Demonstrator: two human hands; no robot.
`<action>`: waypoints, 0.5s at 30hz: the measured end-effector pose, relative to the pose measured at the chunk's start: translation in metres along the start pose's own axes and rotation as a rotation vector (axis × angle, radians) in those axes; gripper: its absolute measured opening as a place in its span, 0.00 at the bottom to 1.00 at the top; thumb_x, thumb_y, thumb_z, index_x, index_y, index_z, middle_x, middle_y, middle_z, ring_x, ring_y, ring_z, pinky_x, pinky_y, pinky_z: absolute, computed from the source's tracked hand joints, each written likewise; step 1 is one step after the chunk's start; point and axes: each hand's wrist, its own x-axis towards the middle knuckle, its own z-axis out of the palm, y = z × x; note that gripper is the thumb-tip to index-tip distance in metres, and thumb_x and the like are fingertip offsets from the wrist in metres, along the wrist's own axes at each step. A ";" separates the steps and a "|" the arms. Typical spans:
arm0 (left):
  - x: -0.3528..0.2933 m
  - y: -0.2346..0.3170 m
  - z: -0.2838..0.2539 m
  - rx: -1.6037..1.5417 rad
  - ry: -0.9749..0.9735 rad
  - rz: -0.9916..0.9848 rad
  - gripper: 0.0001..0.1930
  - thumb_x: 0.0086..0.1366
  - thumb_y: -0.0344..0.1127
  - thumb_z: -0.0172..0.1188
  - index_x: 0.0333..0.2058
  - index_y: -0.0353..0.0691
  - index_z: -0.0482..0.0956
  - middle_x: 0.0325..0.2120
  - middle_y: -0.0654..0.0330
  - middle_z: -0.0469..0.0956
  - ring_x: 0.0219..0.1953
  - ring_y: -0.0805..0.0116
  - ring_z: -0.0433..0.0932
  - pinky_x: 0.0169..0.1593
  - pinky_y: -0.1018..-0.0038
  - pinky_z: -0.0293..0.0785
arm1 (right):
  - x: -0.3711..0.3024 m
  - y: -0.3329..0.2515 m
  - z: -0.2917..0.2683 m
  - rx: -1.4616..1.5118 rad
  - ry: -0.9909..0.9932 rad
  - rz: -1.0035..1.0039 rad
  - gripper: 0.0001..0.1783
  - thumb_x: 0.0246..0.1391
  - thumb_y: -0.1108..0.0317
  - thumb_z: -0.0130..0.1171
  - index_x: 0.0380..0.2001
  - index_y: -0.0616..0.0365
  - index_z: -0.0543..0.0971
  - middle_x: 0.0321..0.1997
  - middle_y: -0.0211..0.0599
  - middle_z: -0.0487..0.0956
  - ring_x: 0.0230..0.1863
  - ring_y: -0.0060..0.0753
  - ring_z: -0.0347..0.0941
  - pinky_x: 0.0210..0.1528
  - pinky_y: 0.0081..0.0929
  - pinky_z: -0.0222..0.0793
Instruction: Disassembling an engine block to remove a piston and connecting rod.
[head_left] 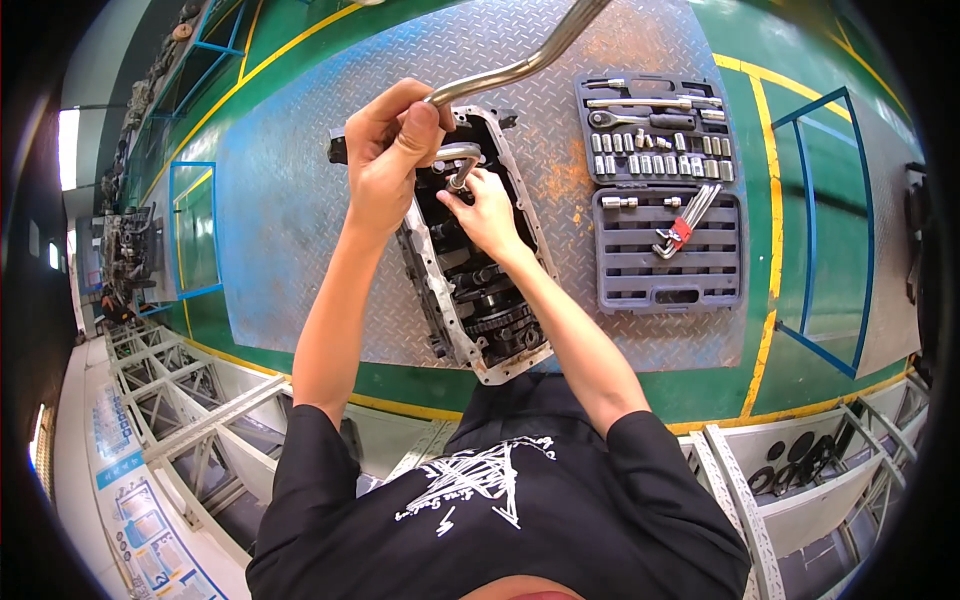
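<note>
Over rust-stained tread plate [562, 232] on yellow-lined green surface [690, 393], stretched both forearms [340, 320] toward the open engine block [430, 287]. Clenched the cranked steel bar [492, 82] in the raised left hand [392, 150], above the block's far end; pinched its lower end with the right hand [488, 215], over the block's opening.

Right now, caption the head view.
Left hand grips a bent metal bar, right hand at its lower end, above engine block.

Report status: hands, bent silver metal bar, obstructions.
Left hand gripping bar; right hand at bar's lower end, over open grey metal engine block. Grey plastic socket case off right, not blocking.
</note>
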 end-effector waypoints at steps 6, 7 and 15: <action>0.001 0.009 0.015 0.052 0.147 0.094 0.18 0.73 0.43 0.57 0.34 0.29 0.74 0.17 0.71 0.61 0.19 0.83 0.53 0.24 0.79 0.44 | 0.001 0.000 0.003 0.069 -0.003 0.052 0.17 0.47 0.59 0.72 0.35 0.60 0.84 0.49 0.44 0.81 0.52 0.49 0.75 0.54 0.41 0.71; 0.001 0.013 0.017 0.054 0.176 0.084 0.18 0.73 0.43 0.57 0.34 0.29 0.74 0.17 0.71 0.61 0.19 0.83 0.53 0.24 0.79 0.44 | 0.000 -0.001 0.003 0.081 -0.024 0.074 0.17 0.47 0.59 0.72 0.36 0.60 0.84 0.49 0.44 0.81 0.52 0.49 0.75 0.54 0.41 0.71; 0.000 0.014 -0.003 -0.054 0.203 0.167 0.16 0.72 0.41 0.60 0.32 0.32 0.76 0.16 0.73 0.63 0.18 0.86 0.54 0.23 0.80 0.45 | 0.001 -0.001 0.003 0.046 0.023 -0.097 0.15 0.48 0.63 0.71 0.37 0.59 0.81 0.49 0.44 0.80 0.53 0.51 0.73 0.52 0.42 0.68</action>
